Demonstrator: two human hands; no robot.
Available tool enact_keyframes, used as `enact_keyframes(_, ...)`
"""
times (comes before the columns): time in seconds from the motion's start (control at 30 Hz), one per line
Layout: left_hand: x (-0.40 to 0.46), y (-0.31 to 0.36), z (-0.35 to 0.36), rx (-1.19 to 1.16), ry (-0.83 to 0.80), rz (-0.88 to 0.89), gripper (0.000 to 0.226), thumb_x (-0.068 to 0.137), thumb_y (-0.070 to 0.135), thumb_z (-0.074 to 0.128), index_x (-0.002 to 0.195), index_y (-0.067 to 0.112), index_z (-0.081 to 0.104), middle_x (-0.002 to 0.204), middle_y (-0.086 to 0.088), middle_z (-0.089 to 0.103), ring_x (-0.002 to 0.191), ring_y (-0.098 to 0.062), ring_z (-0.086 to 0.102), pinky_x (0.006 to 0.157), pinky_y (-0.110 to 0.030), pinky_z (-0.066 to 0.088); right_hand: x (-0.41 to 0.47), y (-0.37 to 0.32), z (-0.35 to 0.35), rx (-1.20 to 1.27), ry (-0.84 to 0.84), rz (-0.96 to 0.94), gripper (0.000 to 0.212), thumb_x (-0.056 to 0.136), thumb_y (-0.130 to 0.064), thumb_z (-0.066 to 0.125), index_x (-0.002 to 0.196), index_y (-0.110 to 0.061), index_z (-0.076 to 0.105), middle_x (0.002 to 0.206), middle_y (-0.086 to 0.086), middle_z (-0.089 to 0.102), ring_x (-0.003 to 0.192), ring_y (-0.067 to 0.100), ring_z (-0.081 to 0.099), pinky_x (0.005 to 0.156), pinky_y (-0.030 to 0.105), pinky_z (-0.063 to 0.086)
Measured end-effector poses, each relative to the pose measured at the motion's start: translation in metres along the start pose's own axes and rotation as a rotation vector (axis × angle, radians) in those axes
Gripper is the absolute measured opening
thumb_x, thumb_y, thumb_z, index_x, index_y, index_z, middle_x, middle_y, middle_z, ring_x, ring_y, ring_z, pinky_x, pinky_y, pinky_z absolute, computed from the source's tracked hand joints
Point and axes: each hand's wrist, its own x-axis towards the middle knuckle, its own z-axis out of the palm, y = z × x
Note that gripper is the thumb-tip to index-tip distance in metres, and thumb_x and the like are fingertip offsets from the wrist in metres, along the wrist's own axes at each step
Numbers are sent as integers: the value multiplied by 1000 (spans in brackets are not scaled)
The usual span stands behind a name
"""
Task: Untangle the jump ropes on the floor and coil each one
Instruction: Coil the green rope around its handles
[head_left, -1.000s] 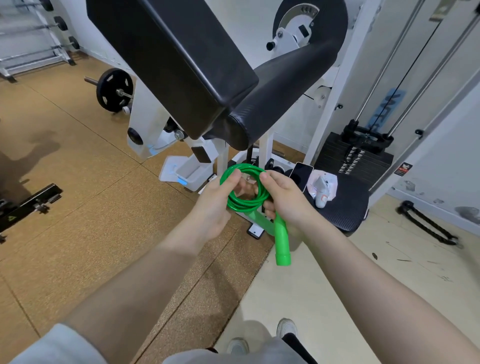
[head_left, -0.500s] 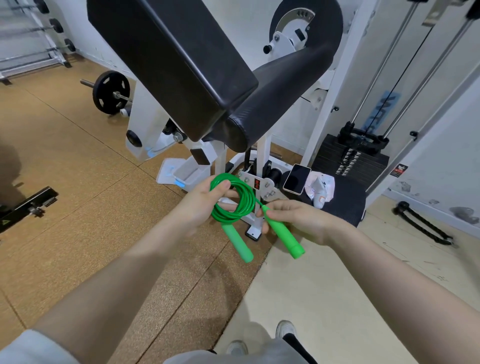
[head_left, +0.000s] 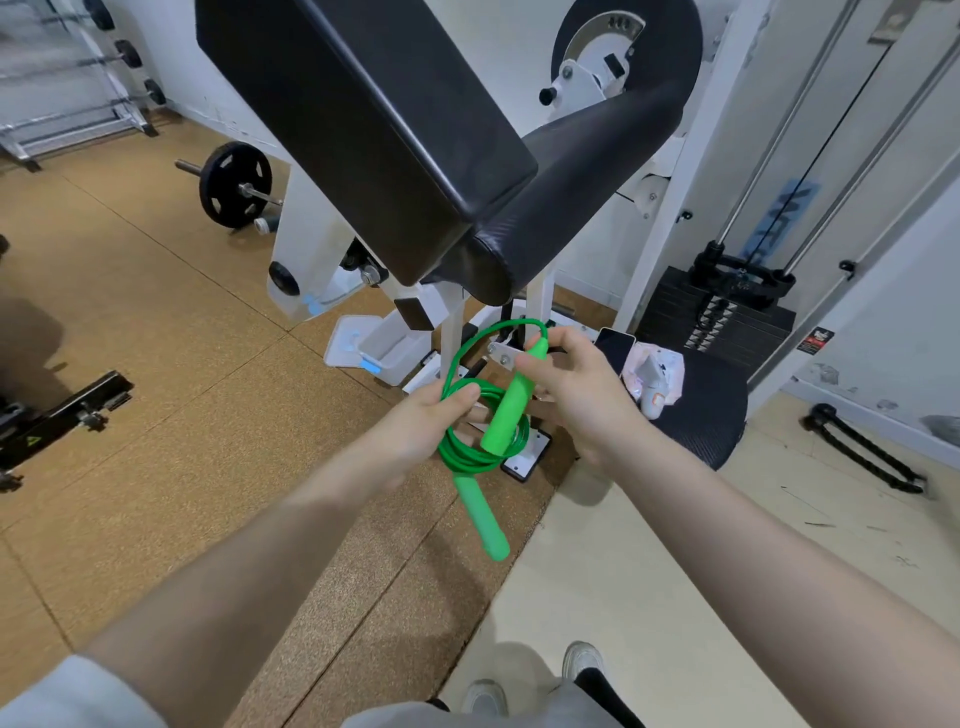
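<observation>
While you coil, the green jump rope (head_left: 483, 441) hangs between your hands, above the floor.
Your left hand (head_left: 415, 431) grips the coils; your right hand (head_left: 576, 389) pinches the upper handle (head_left: 511, 402), one loose loop left. Other ropes: none in view. No writing is readable.

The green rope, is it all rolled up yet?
Nearly. Most of the green rope is already in loops, gripped by the left hand. The right hand holds one handle with a loose loop above it left to wind. The other handle dangles. No other ropes are in view.
</observation>
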Motion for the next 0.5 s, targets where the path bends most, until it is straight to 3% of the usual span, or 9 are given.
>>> enact_keyframes(0.07,-3,0,0,7,1,4,25,96,34,48,109,18,62,106,-8,70,102,-29,64,98,-49,46,-4,2,4,-126,-2,-102,13,89,-12,61,94,-22,54,95,15,59,87,29,64,83,47,55)
enact_keyframes(0.13,-4,1,1,23,19,19,28,95,38,49,108,17,64,105,-9,69,100,-27,62,99,-51,44,-8,3,8,-155,-31,-195,17,88,-10,62,95,-23,54,99,14,61,92,34,62,84,47,54)
enact_keyframes(0.23,-6,5,6,-12,26,31,27,96,38,47,113,23,62,109,-3,69,102,-21,63,95,-45,47,-12,4,11,-260,-82,-360,23,85,-9,66,92,-27,54,88,-6,61,83,16,59,80,32,52)
enact_keyframes(0.33,-2,7,14,-42,28,32,22,96,39,47,107,27,60,104,-4,69,96,-21,64,91,-43,49,-7,20,3,-826,-29,-752,24,79,-24,68,100,-19,56,101,2,59,96,20,53,83,36,46)
enact_keyframes(0.4,0,9,19,-58,20,55,17,100,26,41,98,30,58,96,-2,66,87,-17,62,84,-39,49,-1,35,-5,-1106,23,-935,31,78,-32,62,105,-23,51,114,7,59,106,26,49,92,41,38)
enact_keyframes(0.5,4,5,24,-74,29,58,18,101,19,37,101,23,55,92,-1,64,79,-12,62,69,-31,53,-3,39,-13,-1067,-46,-835,40,81,-36,60,118,-27,49,132,7,49,120,28,46,102,48,36)
